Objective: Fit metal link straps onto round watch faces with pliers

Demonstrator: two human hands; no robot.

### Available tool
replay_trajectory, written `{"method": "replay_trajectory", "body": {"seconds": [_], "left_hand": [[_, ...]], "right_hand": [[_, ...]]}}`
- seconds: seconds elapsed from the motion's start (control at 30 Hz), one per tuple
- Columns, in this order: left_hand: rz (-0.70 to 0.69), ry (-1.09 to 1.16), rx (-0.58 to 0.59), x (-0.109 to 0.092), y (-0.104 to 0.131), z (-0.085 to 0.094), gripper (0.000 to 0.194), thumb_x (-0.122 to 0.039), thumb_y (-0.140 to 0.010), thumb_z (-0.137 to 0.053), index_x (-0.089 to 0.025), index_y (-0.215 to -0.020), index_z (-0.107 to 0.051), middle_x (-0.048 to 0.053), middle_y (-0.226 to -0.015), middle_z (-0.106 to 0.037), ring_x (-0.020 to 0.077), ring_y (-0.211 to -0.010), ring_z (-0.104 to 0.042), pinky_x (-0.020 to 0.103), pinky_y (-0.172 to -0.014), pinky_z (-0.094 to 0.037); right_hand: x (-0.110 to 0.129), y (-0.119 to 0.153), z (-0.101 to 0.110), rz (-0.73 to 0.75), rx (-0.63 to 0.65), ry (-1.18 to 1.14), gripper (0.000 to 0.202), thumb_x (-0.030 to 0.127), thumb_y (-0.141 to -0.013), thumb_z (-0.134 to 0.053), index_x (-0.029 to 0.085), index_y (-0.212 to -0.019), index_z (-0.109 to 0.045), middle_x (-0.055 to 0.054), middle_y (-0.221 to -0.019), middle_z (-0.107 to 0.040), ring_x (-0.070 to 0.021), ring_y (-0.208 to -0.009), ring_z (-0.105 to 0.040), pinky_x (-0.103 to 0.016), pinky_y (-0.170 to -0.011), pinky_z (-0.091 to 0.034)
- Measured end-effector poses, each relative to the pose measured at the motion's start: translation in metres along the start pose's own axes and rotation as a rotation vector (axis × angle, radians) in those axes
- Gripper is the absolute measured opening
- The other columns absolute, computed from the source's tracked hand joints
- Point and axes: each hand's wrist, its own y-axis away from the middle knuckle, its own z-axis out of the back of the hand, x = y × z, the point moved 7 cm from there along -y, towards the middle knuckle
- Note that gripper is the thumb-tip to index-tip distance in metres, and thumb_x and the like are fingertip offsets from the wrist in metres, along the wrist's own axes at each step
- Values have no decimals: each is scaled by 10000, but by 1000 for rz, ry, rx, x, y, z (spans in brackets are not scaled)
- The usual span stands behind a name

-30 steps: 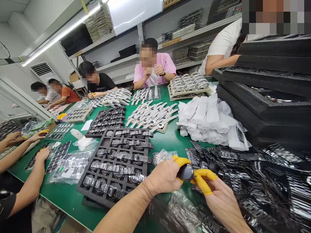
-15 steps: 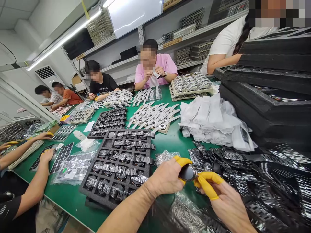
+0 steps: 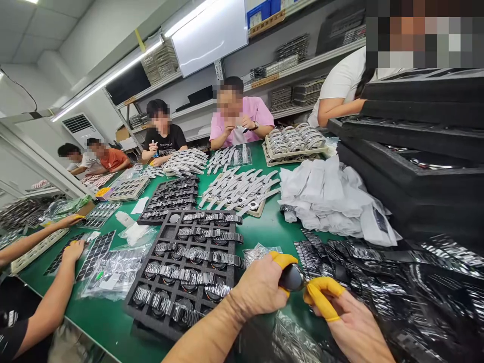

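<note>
A round watch head point(image 3: 292, 277) with a dark face and a metal rim sits in my left hand point(image 3: 260, 285), gripped between thumb and forefinger in yellow finger cots. My right hand point(image 3: 342, 305), also in yellow cots, is closed in a pinch at the watch head's right edge. What its fingertips hold, if anything, is too small to make out. Below both hands lie thin silver pins point(image 3: 291, 335) in clear plastic. Black link watch bands point(image 3: 378, 282) are heaped beside and beyond my right hand. A black foam tray point(image 3: 171, 233) with banded watches lies left of my left hand.
White-wrapped pieces point(image 3: 321, 196) are piled beyond my hands. Stacked black foam trays point(image 3: 423, 186) rise at right. White-strapped watches point(image 3: 238, 189) cover a beige tray farther back. A co-worker's arm point(image 3: 56, 307) reaches in from the left; other people sit across the green table.
The view has tilted up slightly, so the table appears lower. My hands stay together at the watch head, which has turned a little. Across the table, the person in black has raised a hand.
</note>
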Motion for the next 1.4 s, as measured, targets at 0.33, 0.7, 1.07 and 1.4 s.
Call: {"method": "replay_trajectory", "body": {"seconds": [0.33,0.7,1.07,1.4], "left_hand": [[32,-49,-14,-1,0,1,603,-164,-804,-605,-142,-1406,-595,183,-1261,-689,343,-1139,-701,509,-1009,-610],[20,14,21,-2,0,-8,680,-144,-763,-627,-162,-1439,-564,180,-1279,-683,356,-1138,-693,516,-1023,-586],[-63,153,-65,2,1,-8,698,-21,-723,-596,-167,-1406,-596,147,-1218,-706,306,-1115,-693,455,-1000,-582],[186,724,49,17,0,-28,649,-104,-782,-722,-198,-1408,-575,58,-1130,-711,194,-998,-687,345,-947,-560]], "right_hand": [[-27,-8,-6,-128,80,-152,206,393,-542,-859,269,-681,-772,-15,-596,-689,-213,-525,-593,-301,-498,-520],[-21,7,-31,-310,136,-581,427,665,-662,-880,261,-693,-744,-31,-613,-566,-171,-486,-448,-308,-465,-325],[-14,0,-31,-224,157,-464,633,804,-628,-849,219,-741,-635,34,-546,-569,-116,-471,-441,-247,-490,-317],[-5,-13,-14,-64,-2,-281,706,836,-557,-845,221,-881,-716,13,-606,-638,-170,-525,-554,-297,-522,-488]]}}
